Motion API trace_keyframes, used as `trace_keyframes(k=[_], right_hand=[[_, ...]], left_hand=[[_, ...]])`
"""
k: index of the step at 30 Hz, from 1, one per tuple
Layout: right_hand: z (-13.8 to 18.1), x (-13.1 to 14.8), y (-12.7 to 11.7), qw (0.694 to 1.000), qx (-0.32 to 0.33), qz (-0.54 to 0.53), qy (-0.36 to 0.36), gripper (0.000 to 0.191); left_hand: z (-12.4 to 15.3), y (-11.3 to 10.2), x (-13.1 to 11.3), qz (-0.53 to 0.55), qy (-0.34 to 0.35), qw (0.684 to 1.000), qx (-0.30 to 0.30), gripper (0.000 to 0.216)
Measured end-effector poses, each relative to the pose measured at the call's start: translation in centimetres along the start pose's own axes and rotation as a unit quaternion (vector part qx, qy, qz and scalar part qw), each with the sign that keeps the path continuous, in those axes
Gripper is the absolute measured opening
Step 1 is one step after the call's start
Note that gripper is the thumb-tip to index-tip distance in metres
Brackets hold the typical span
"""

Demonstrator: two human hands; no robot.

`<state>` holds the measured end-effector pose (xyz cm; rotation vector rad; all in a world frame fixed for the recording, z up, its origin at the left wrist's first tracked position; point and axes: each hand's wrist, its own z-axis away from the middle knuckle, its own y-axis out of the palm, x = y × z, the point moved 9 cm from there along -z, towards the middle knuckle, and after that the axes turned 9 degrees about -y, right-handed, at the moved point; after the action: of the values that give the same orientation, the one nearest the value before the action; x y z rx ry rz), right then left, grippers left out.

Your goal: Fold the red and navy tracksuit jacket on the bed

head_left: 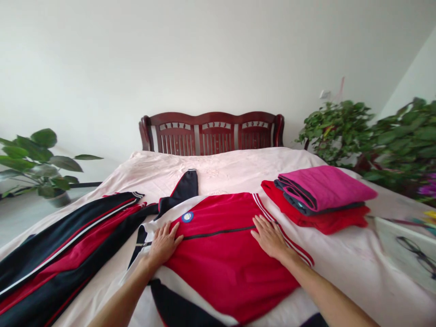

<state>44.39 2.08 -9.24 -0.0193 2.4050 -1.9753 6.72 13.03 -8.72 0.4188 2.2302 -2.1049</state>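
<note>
A red zip-up track jacket (225, 263) with white shoulders, dark sleeves and a round blue badge lies flat on the bed, its collar to the left and its striped hem to the right. My left hand (165, 243) rests on it near the collar, fingers spread. On the hem end, by the bottom of the closed zip, my right hand (269, 236) lies flat with fingers stretched out. One dark sleeve reaches toward the headboard; the other runs toward me and leaves the view at the bottom.
Dark track pants (68, 245) with red and white stripes lie on the left. Folded clothes (323, 186), pink on top, are stacked at right. Glasses (418, 254) sit on a pale tray (391, 236). Beyond the bed (231, 168) stands a wooden headboard (214, 120); plants (340, 131) flank it.
</note>
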Motion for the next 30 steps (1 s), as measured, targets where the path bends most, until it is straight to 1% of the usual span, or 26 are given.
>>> trace_keyframes(k=[1,3,5,6,8,10,11,12,14,16,18,21,22,24,26,27,28,29,30], right_hand=[[-0.7,-0.4,-0.7,1.000,-0.008,-0.004,0.014,0.048],[-2.9,0.0,-2.4,0.999,-0.029,-0.010,0.035,0.047],[-5.7,1.9,-3.8,0.998,-0.058,-0.011,0.037,0.049],[-7.1,3.2,-4.1,0.997,-0.070,-0.013,0.027,0.050],[-9.7,5.8,-3.6,0.997,-0.076,-0.024,-0.009,0.054],[-11.7,7.3,-1.4,0.998,-0.035,-0.041,-0.044,0.059],[-12.2,7.3,0.0,0.998,-0.006,-0.048,-0.050,0.061],[-12.6,6.8,1.3,0.997,0.019,-0.052,-0.046,0.062],[-12.8,4.4,3.0,0.997,0.046,-0.053,-0.024,0.064],[-12.6,1.5,3.4,0.998,0.051,-0.045,0.002,0.063],[-11.9,-1.2,2.9,0.997,0.058,-0.035,0.025,0.061],[-9.1,-4.1,1.0,0.995,0.066,-0.017,0.068,0.061],[-7.6,-4.8,0.0,0.995,0.059,-0.013,0.079,0.063],[-3.6,-5.2,-2.2,0.997,0.022,-0.028,0.075,0.066],[1.6,-4.8,-4.1,0.994,-0.014,-0.097,0.039,0.065],[4.7,-4.7,-4.4,0.988,-0.004,-0.149,0.031,0.060],[8.1,-4.5,-4.1,0.980,0.027,-0.196,0.034,0.054],[11.4,-4.0,-3.6,0.970,0.063,-0.235,0.021,0.052],[14.7,-3.5,-3.3,0.965,0.076,-0.253,0.004,0.053]], left_hand=[[-0.3,0.1,0.1,-0.009,-0.004,1.000,-0.006,0.053],[-1.3,0.3,-0.6,-0.019,0.000,1.000,-0.017,0.049],[-2.5,0.4,-1.8,-0.025,0.021,0.999,-0.026,0.047],[-3.1,0.5,-2.3,-0.027,0.034,0.999,-0.029,0.046],[-4.2,0.9,-2.6,-0.033,0.048,0.998,-0.031,0.046],[-5.2,1.5,-2.0,-0.041,0.049,0.997,-0.031,0.050],[-5.5,1.8,-1.4,-0.046,0.049,0.997,-0.031,0.052],[-5.8,2.1,-0.8,-0.050,0.050,0.997,-0.033,0.054],[-6.3,2.4,0.4,-0.055,0.057,0.996,-0.036,0.056],[-6.4,2.5,1.2,-0.054,0.061,0.996,-0.033,0.056],[-6.3,2.5,1.8,-0.051,0.060,0.997,-0.024,0.057],[-5.4,2.2,2.2,-0.047,0.057,0.997,-0.001,0.058],[-4.9,2.0,2.3,-0.044,0.060,0.997,0.009,0.058],[-3.7,1.6,2.6,-0.035,0.073,0.996,0.028,0.057],[-2.1,0.9,3.1,-0.024,0.093,0.994,0.050,0.054],[-1.1,0.4,3.2,-0.007,0.113,0.991,0.069,0.053],[0.2,0.0,3.2,0.022,0.139,0.986,0.094,0.051],[1.6,-0.6,3.2,0.060,0.170,0.976,0.123,0.049],[3.2,-1.3,3.1,0.100,0.201,0.962,0.154,0.048]])
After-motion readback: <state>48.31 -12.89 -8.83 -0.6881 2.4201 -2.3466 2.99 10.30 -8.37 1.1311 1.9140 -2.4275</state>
